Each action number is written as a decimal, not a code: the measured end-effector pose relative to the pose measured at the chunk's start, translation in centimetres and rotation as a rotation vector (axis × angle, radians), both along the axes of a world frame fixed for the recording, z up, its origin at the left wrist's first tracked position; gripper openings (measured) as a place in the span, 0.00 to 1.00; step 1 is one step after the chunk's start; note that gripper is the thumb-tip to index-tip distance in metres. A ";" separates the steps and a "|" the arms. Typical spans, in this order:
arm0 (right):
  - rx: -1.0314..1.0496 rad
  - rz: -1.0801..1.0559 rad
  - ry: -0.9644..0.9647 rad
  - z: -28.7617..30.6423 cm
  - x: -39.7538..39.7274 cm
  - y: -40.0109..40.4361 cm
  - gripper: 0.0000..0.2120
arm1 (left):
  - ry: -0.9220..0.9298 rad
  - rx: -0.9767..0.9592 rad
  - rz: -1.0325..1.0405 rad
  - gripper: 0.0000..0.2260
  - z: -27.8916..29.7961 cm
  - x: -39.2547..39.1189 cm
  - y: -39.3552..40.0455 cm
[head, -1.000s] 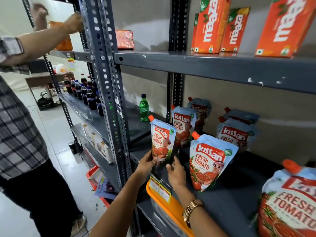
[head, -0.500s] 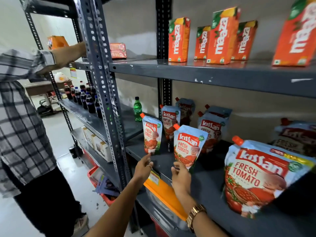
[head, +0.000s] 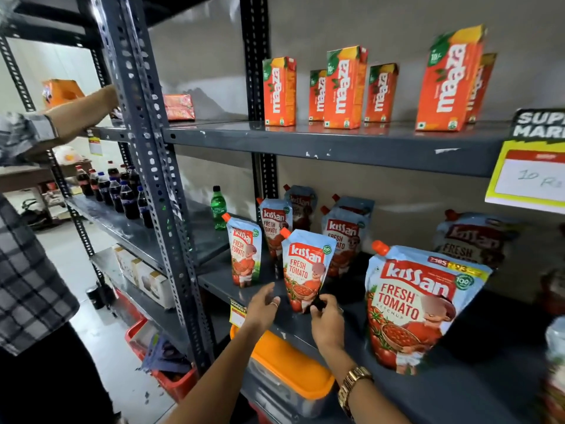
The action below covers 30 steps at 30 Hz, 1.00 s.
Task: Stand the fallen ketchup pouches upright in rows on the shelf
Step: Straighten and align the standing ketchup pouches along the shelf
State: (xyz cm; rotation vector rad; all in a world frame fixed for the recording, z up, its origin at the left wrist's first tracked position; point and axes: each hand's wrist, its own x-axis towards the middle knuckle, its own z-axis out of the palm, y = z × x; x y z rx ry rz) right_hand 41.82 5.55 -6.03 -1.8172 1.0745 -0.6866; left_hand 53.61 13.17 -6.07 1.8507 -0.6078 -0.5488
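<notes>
two hands at the shelf (head: 269, 324) front: right hand (head: 326, 320) pinches the middle ketchup pouch (head: 306, 268) base to steady it upright, left hand (head: 263, 305) open beside, guarding against tipping.

Ketchup pouches (head: 306, 266) upright on shelf (head: 458, 381), juice cartons (head: 345, 87) on shelf above

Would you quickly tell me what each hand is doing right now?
Left hand: open, holding nothing, just left of the ketchup pouch.
Right hand: fingers pinched on the bottom edge of that pouch, steadying it upright.
</notes>
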 end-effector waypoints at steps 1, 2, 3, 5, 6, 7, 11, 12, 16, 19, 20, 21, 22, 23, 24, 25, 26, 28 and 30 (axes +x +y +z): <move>0.020 0.008 -0.008 0.0 0.0 0.0 0.21 | -0.002 0.006 -0.016 0.22 -0.2 0.1 -0.2; 0.040 0.017 -0.014 0.0 0.1 0.0 0.24 | 0.005 0.005 -0.029 0.22 -0.5 0.2 -0.5; 0.061 0.033 -0.010 0.0 0.1 0.0 0.27 | 0.015 0.006 -0.039 0.23 -0.6 0.2 -0.7; 0.081 0.083 0.031 0.1 0.1 -0.2 0.31 | 0.025 0.025 -0.064 0.24 -0.8 0.4 -1.6; 0.087 0.107 0.055 0.1 0.2 -0.4 0.31 | 0.028 0.045 -0.085 0.24 -0.8 0.5 -2.1; 0.092 0.127 0.076 0.2 0.2 -0.6 0.29 | 0.023 0.074 -0.114 0.24 -1.0 0.5 -2.5; 0.117 0.167 0.114 0.3 0.1 -0.9 0.27 | -0.049 0.204 -0.157 0.21 -2.2 0.9 -3.2; 0.113 0.176 0.124 0.2 -0.1 -0.9 0.27 | -0.045 0.190 -0.156 0.20 -2.6 1.0 -3.2; 0.098 0.216 0.147 -0.1 -0.3 -0.7 0.28 | -0.046 0.148 -0.128 0.19 -3.2 0.8 -2.8; 0.128 0.228 0.133 -0.3 -0.5 -0.8 0.29 | -0.044 0.096 -0.109 0.19 -3.2 0.4 -2.5; 0.140 0.226 0.125 -0.3 -0.5 -0.9 0.29 | -0.041 0.081 -0.103 0.18 -3.1 0.2 -2.3; 0.151 0.217 0.115 -0.4 -0.6 -1.0 0.29 | -0.033 0.068 -0.098 0.17 -3.1 -0.1 -2.1; 0.159 0.199 0.103 -0.4 -0.7 -1.0 0.29 | -0.024 0.056 -0.096 0.17 -3.0 -0.3 -2.0; 0.164 0.175 0.091 -0.5 -0.7 -1.1 0.29 | -0.017 0.048 -0.093 0.16 -3.0 -0.5 -1.8; 0.166 0.153 0.080 -0.5 -0.8 -1.2 0.28 | -0.014 0.041 -0.089 0.16 -2.9 -0.8 -1.7; 0.167 0.137 0.073 -0.5 -0.8 -1.2 0.28 | -0.014 0.037 -0.087 0.16 -2.7 -1.0 -1.5; 0.168 0.128 0.070 -0.5 -0.8 -1.3 0.28 | -0.014 0.034 -0.085 0.16 -2.6 -1.2 -1.5; 0.171 0.123 0.068 -0.5 -0.8 -1.1 0.27 | -0.017 0.037 -0.080 0.16 -2.4 -1.4 -1.3; 0.163 0.111 0.062 -0.5 -0.7 -1.0 0.27 | -0.028 0.047 -0.078 0.16 -2.2 -1.6 -1.2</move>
